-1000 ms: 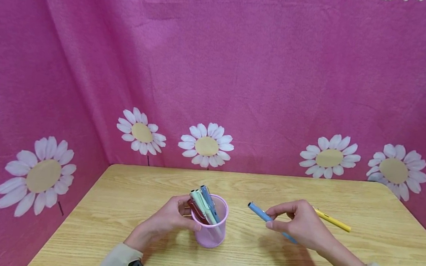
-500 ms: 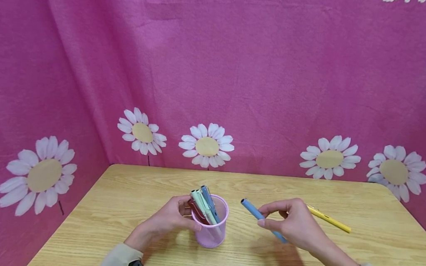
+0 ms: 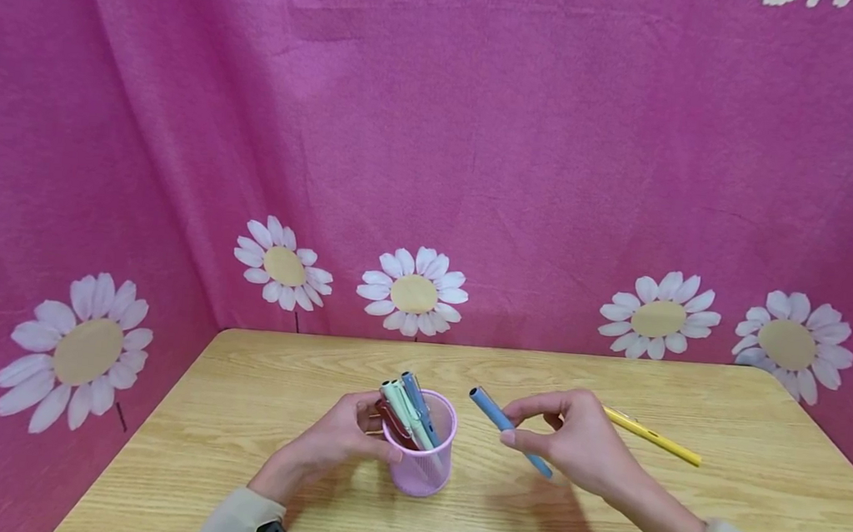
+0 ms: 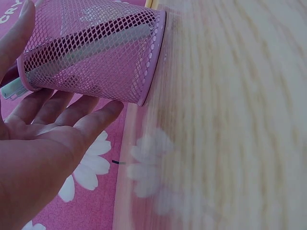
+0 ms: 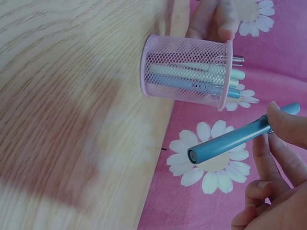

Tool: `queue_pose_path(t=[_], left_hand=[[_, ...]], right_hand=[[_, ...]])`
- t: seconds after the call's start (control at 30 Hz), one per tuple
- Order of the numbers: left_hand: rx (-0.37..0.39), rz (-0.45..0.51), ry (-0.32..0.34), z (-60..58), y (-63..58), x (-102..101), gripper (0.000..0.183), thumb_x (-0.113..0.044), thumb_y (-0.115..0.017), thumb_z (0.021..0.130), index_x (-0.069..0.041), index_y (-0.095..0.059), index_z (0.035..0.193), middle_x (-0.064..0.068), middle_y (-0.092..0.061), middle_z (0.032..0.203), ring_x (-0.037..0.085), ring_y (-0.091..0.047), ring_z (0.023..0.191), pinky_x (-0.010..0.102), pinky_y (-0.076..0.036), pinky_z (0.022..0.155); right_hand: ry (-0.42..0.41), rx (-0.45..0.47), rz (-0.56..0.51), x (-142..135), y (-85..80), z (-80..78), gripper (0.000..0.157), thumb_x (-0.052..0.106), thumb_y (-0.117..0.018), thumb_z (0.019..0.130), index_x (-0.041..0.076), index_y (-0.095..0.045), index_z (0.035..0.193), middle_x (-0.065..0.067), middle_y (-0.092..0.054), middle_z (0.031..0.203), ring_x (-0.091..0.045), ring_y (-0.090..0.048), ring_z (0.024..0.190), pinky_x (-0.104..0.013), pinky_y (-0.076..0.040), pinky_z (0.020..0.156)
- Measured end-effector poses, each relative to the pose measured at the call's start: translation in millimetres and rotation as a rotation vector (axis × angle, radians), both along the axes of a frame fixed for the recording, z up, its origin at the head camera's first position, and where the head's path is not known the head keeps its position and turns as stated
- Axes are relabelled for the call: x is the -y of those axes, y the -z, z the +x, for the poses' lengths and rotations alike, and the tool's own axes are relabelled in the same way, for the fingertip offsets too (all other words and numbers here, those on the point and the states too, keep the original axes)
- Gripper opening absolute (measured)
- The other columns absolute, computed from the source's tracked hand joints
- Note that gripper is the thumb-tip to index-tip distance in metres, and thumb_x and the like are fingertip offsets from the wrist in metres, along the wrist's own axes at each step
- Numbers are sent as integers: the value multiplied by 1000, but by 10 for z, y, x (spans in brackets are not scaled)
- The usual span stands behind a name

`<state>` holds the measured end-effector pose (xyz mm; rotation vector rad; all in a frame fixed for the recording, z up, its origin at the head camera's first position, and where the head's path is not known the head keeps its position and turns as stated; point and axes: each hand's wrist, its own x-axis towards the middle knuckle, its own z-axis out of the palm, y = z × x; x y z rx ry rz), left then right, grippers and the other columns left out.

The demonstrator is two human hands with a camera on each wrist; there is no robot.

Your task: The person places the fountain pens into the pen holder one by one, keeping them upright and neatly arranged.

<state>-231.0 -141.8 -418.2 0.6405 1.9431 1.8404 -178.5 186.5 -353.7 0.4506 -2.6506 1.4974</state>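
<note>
A pink mesh pen cup (image 3: 421, 470) stands upright on the table. My left hand (image 3: 341, 435) holds it from the left, thumb on the near side and fingers round the far side; the left wrist view shows the fingers along the mesh (image 4: 96, 62). Inside lean a dark red pen (image 3: 397, 428), light green pens (image 3: 407, 411) and a blue pen (image 3: 421, 408). Right of the cup, my right hand (image 3: 578, 445) pinches another blue pen (image 3: 492, 410) between thumb and fingers. That pen is tilted above the table, apart from the cup, as the right wrist view also shows.
A yellow pen (image 3: 657, 439) lies on the wooden table (image 3: 298, 364) behind and right of my right hand, partly hidden by it. A pink cloth with white daisies (image 3: 538, 183) hangs behind the table and at its left side.
My right hand has moved left with the blue pen, bringing it nearer the cup and a little higher. More of the yellow pen shows now. My left hand and the cup have stayed put.
</note>
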Motion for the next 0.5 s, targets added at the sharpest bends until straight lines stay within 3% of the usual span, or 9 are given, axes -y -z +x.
queue_pose_path(t=[0.2, 0.4, 0.5], left_hand=[[2, -7, -6, 9, -8, -2, 71, -3, -86, 84, 7, -53, 147, 18, -67, 131, 31, -66, 118, 38, -55, 103], [4, -16, -7, 9, -17, -3, 70, -5, -86, 84, 6, -55, 146, 17, -67, 131, 30, -66, 118, 38, -55, 102], [3, -20, -5, 5, -14, -3, 68, -5, -86, 85, 4, -56, 146, 16, -68, 130, 30, -66, 118, 38, -55, 102]], right_hand=[[-8, -3, -24, 61, -30, -17, 19, 20, -91, 82, 15, -85, 99, 4, -78, 93, -15, -43, 74, -24, -34, 62], [-14, -21, -41, 122, -65, -26, 21, 22, -91, 82, 15, -85, 101, 4, -78, 98, -16, -53, 83, -24, -42, 69], [-29, -27, -64, 152, -77, -35, 20, 22, -91, 82, 15, -85, 100, 5, -78, 99, -18, -61, 94, -26, -48, 79]])
